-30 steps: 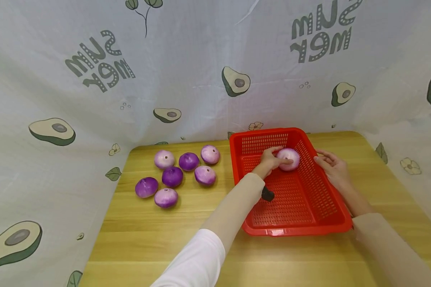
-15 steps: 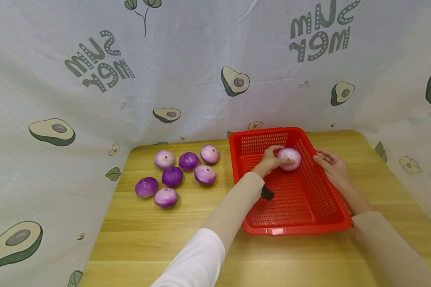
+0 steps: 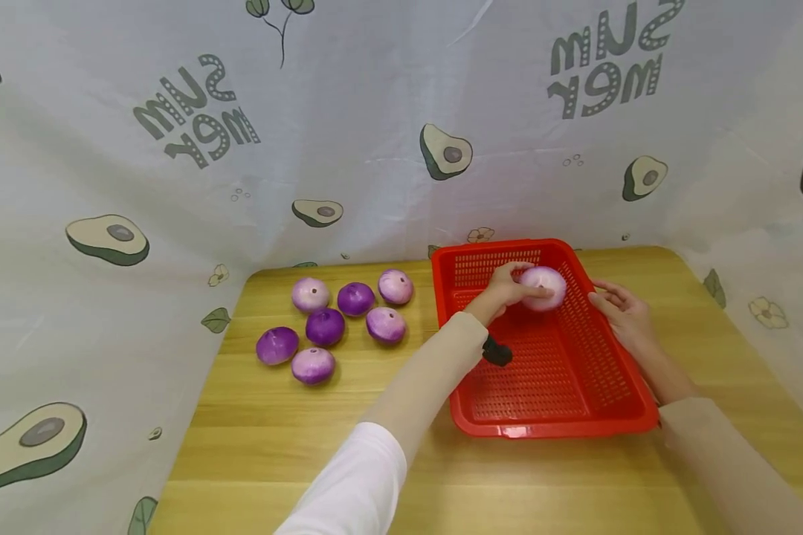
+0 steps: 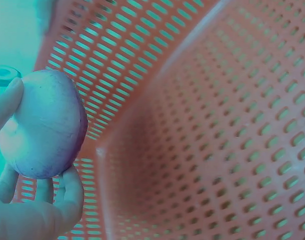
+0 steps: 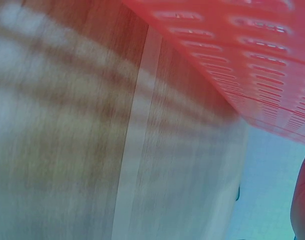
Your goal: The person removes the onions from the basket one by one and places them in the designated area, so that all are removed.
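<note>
My left hand [image 3: 506, 291] is inside the red plastic basket [image 3: 542, 429], holding a purple-and-white onion [image 3: 550, 288] near the back right corner. In the left wrist view the thumb lies on one side of the onion [image 4: 45, 125] and the curled fingers [image 4: 71, 195] on the other. The perforated basket wall [image 4: 122, 55] rises behind it. At the basket's right rim, my right hand [image 3: 625, 318] grips with the thumb at the edge and the fingers outside. Only part of a digit [image 5: 303, 200] shows beside the basket wall [image 5: 252, 65] in the right wrist view.
Several onions, purple [image 3: 325, 327] and paler [image 3: 313, 365], lie grouped on the wooden table [image 3: 274, 446] left of the basket. A black wrist device [image 3: 497, 352] shows below the left sleeve. Behind the table hangs a white cloth [image 3: 375, 89] with avocado prints.
My left hand has lifted the onion slightly and moved it a little toward the back of the basket. The right hand stays at the rim. The head view has shifted slightly.
</note>
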Demonstrator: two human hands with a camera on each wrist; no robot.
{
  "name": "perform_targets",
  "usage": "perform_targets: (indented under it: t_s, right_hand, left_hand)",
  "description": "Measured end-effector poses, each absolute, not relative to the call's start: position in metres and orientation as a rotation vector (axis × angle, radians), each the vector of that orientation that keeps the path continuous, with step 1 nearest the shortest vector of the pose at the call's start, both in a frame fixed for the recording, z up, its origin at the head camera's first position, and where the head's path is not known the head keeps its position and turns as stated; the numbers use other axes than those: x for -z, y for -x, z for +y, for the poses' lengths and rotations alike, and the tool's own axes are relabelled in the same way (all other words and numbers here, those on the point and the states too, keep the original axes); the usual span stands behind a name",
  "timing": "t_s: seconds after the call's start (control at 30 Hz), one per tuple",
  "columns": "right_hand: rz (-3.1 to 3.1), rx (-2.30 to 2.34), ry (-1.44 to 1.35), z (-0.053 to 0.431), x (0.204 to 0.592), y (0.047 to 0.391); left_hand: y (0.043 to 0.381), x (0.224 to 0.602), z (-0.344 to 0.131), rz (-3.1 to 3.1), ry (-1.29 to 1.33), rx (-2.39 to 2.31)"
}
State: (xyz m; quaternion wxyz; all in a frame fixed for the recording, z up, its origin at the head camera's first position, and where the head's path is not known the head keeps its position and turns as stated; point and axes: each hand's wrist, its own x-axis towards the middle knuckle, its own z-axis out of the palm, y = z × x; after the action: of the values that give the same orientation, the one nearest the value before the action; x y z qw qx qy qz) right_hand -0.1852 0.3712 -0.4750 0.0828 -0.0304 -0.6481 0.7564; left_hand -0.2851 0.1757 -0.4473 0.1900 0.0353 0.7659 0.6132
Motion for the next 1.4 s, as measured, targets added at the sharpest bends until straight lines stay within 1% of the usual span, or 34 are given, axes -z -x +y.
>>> perform_targets:
  t_s: [0.13, 0.4, 0.67, 0.9, 1.17, 1.4]
  right_hand:
    - [-1.953, -2.239, 0.099, 0.373, 0.477, 0.185]
    - [-1.976, -2.240, 0.110, 0.373, 0.476, 0.184]
    - [-1.983, -2.242, 0.113, 0.373, 0.474, 0.185]
    - [-1.986, -2.264, 0.100, 0.371, 0.472, 0.185]
    - [-1.996, -2.248, 0.095, 0.372, 0.471, 0.186]
    - [-2.032, -2.234, 0.100, 0.372, 0.472, 0.185]
  left_hand:
    - [0.282, 0.432, 0.171, 2.125, -0.188, -1.733]
    - [0.278, 0.400, 0.151, 2.045, -0.486, -1.684]
    - [0.271, 0.378, 0.120, 2.034, -0.615, -1.624]
    - [0.265, 0.368, 0.083, 2.011, -0.744, -1.615]
    - [0.252, 0.364, 0.039, 2.028, -0.801, -1.640]
    - [0.246, 0.368, -0.008, 2.099, -0.769, -1.600]
